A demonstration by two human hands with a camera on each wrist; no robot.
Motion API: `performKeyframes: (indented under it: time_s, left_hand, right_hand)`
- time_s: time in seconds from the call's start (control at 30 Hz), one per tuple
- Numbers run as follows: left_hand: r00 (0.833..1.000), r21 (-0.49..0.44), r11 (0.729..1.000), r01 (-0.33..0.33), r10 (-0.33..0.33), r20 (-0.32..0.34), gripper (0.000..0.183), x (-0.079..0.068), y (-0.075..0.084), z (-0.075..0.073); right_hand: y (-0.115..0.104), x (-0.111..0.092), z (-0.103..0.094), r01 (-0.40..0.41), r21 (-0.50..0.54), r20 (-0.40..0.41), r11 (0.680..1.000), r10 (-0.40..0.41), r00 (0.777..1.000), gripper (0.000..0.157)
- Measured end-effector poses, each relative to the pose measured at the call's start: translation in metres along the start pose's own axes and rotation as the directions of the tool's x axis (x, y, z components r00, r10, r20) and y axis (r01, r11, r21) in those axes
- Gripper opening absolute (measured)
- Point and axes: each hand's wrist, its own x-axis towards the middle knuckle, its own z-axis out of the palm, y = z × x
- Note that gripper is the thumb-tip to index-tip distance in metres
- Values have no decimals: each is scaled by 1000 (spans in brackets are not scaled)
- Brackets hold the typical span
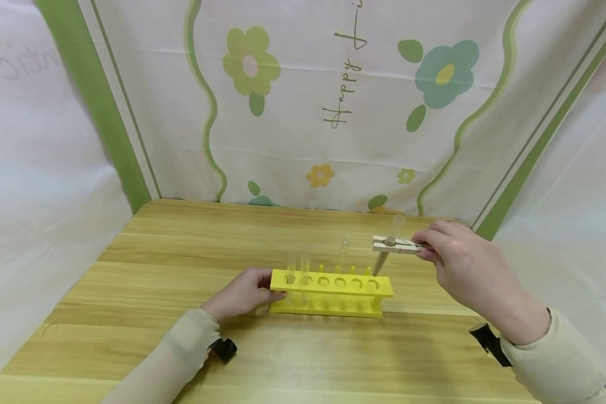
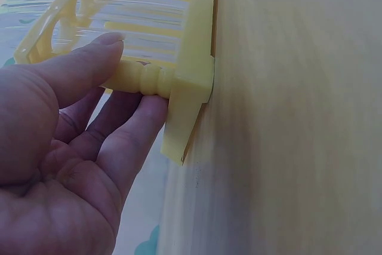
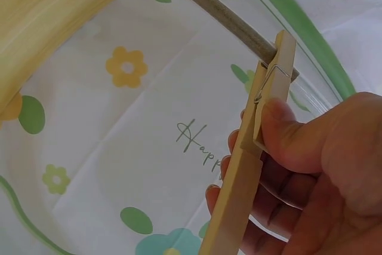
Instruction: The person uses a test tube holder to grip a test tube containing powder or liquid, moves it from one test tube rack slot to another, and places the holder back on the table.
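Observation:
My left hand [image 1: 242, 292] grips the left end of a yellow test tube rack [image 1: 333, 292], thumb and fingers around its end post [image 2: 137, 77]. Two clear test tubes [image 1: 305, 262] stand in the rack's left holes, and a third [image 1: 343, 255] sits upside down on a back peg. In my right hand [image 1: 469, 272] is a wooden test tube clamp [image 3: 236, 183], thumb on its short arm. Its jaws pinch a tilted test tube [image 3: 221, 17] with grey-brown contents. That tube's lower end overlaps the rack's right rear in the head view.
Bare pegs [image 1: 352, 270] rise along the rack's back. The rack stands on a wood-grain table [image 1: 303, 365], whose far edge meets a white flowered cloth [image 1: 293, 134]. More white cloth hangs at both sides.

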Motion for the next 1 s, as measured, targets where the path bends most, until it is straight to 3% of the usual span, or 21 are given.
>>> performKeyframes:
  time_s: [1.0]
  left_hand:
    - [1000,-9,1000,10,-10,-2,25,1,3,1]
  right_hand:
    - [6,-7,11,-23,4,28,1000,23,999,16]
